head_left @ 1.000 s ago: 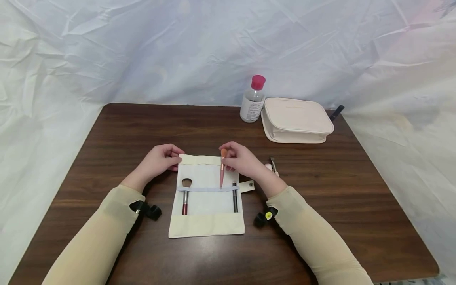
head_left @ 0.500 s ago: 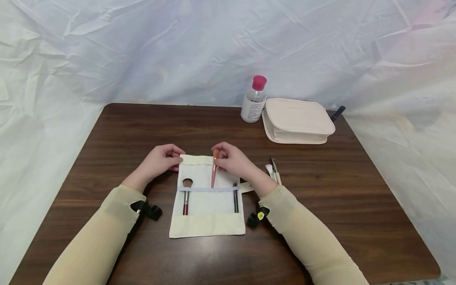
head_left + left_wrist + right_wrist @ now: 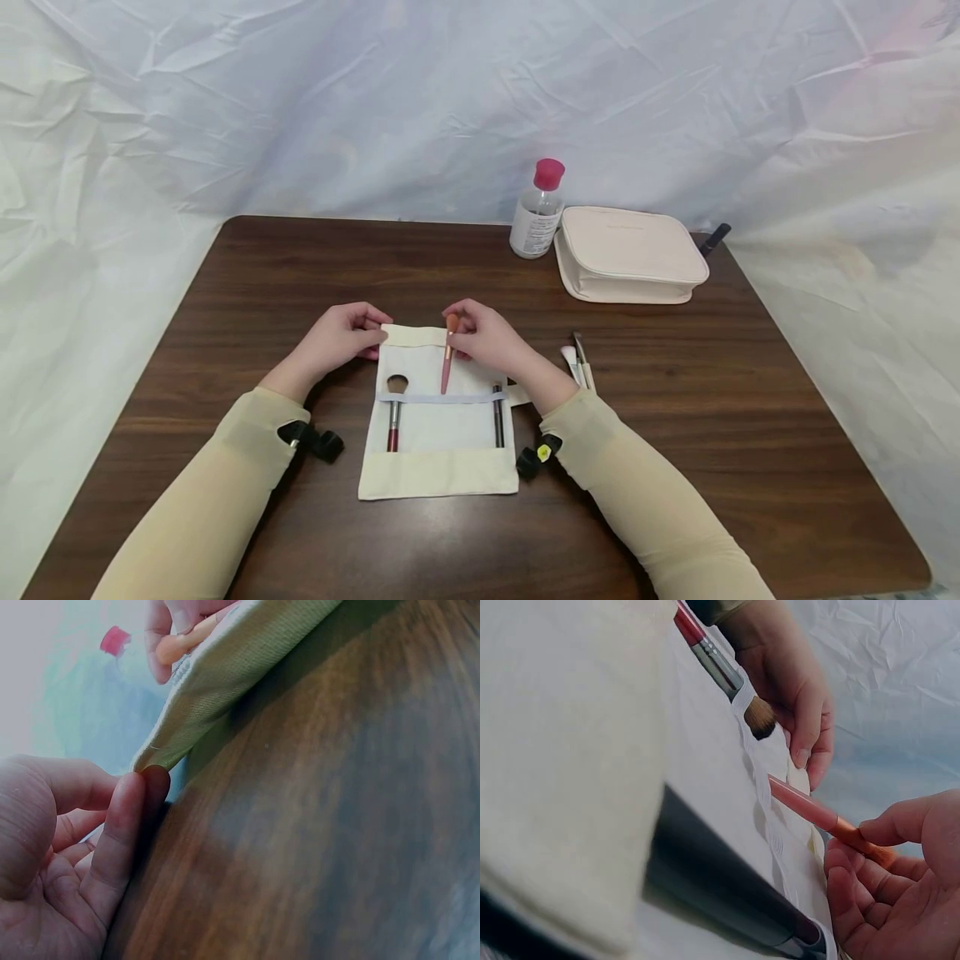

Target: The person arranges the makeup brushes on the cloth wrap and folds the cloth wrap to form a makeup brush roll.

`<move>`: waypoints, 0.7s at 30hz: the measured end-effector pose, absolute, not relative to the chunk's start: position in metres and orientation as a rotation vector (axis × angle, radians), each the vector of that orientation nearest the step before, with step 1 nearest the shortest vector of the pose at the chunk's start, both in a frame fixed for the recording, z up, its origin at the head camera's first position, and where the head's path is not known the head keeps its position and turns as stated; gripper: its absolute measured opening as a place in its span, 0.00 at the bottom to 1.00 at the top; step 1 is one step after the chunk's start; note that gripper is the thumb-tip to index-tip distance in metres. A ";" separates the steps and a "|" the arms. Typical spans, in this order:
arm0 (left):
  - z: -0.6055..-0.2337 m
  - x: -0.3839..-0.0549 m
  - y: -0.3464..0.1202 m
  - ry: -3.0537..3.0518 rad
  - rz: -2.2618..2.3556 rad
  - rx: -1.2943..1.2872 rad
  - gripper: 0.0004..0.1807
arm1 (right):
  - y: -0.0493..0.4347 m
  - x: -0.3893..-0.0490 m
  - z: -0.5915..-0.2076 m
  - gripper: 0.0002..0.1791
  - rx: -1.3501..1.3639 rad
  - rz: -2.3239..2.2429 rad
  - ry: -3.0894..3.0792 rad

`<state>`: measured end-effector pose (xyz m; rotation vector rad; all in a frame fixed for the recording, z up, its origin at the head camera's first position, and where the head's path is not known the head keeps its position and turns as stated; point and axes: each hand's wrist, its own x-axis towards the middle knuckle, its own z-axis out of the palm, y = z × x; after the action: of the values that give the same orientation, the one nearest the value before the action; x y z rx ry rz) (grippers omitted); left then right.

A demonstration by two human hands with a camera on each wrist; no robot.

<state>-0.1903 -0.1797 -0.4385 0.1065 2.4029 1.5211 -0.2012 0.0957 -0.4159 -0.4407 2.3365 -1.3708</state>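
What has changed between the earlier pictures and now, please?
The right hand has carried the pink brush leftward over the cloth roll, uncovering more of the white-tipped brush. Nothing was let go. The left hand still pinches the roll's corner; the red-handled brush stayed put.

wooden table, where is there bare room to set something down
Bare table: right of the right sleeve and the loose brushes; back left, between the left hand and the far edge. Crowded: the middle, where the right hand is over the brush roll, and the back right, where the bottle and bag stand side by side.
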 end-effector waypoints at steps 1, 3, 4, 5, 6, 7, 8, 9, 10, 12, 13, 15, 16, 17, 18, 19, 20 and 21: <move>-0.439 -0.191 -0.179 2.402 1.522 0.108 0.14 | 0.096 -0.201 -0.416 0.23 -0.435 -1.368 2.341; -0.440 -0.191 -0.180 2.407 1.518 0.110 0.13 | 0.096 -0.201 -0.417 0.22 -0.435 -1.363 2.349; -0.441 -0.192 -0.180 2.412 1.514 0.112 0.13 | 0.095 -0.201 -0.417 0.22 -0.437 -1.368 2.349; -0.441 -0.192 -0.180 2.415 1.513 0.114 0.13 | 0.095 -0.201 -0.416 0.22 -0.440 -1.372 2.347; -0.442 -0.192 -0.180 2.418 1.510 0.114 0.13 | 0.094 -0.201 -0.416 0.22 -0.443 -1.375 2.347; -0.443 -0.193 -0.180 2.421 1.508 0.116 0.13 | 0.093 -0.200 -0.416 0.22 -0.449 -1.377 2.345; -0.443 -0.193 -0.181 2.422 1.508 0.116 0.13 | 0.091 -0.200 -0.415 0.23 -0.452 -1.378 2.344; -0.443 -0.193 -0.181 2.422 1.507 0.116 0.13 | 0.090 -0.200 -0.415 0.23 -0.454 -1.377 2.343; -0.444 -0.193 -0.181 2.420 1.508 0.114 0.13 | 0.088 -0.200 -0.415 0.23 -0.455 -1.379 2.342; -0.444 -0.193 -0.181 2.415 1.511 0.110 0.13 | 0.086 -0.199 -0.415 0.23 -0.457 -1.379 2.340; -0.444 -0.193 -0.181 2.413 1.511 0.107 0.13 | 0.084 -0.199 -0.415 0.23 -0.459 -1.379 2.340; -0.443 -0.192 -0.181 2.413 1.506 0.103 0.13 | 0.082 -0.199 -0.415 0.23 -0.465 -1.378 2.340; -0.443 -0.192 -0.181 2.414 1.504 0.103 0.13 | 0.081 -0.199 -0.416 0.23 -0.471 -1.378 2.339; -0.442 -0.192 -0.181 2.416 1.503 0.103 0.13 | 0.080 -0.199 -0.416 0.23 -0.476 -1.377 2.336; -0.442 -0.192 -0.181 2.419 1.500 0.105 0.13 | 0.080 -0.198 -0.416 0.23 -0.482 -1.372 2.336; -0.442 -0.192 -0.181 2.421 1.498 0.107 0.13 | 0.079 -0.198 -0.416 0.23 -0.488 -1.368 2.336; -0.442 -0.193 -0.181 2.424 1.498 0.111 0.13 | 0.079 -0.198 -0.417 0.23 -0.494 -1.363 2.334; -0.443 -0.193 -0.181 2.425 1.502 0.111 0.13 | 0.078 -0.198 -0.417 0.23 -0.503 -1.359 2.333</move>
<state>-0.1928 -0.1810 -0.4426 0.1109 2.4245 1.5018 -0.1982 0.0780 -0.4170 -0.5027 2.3334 -1.3591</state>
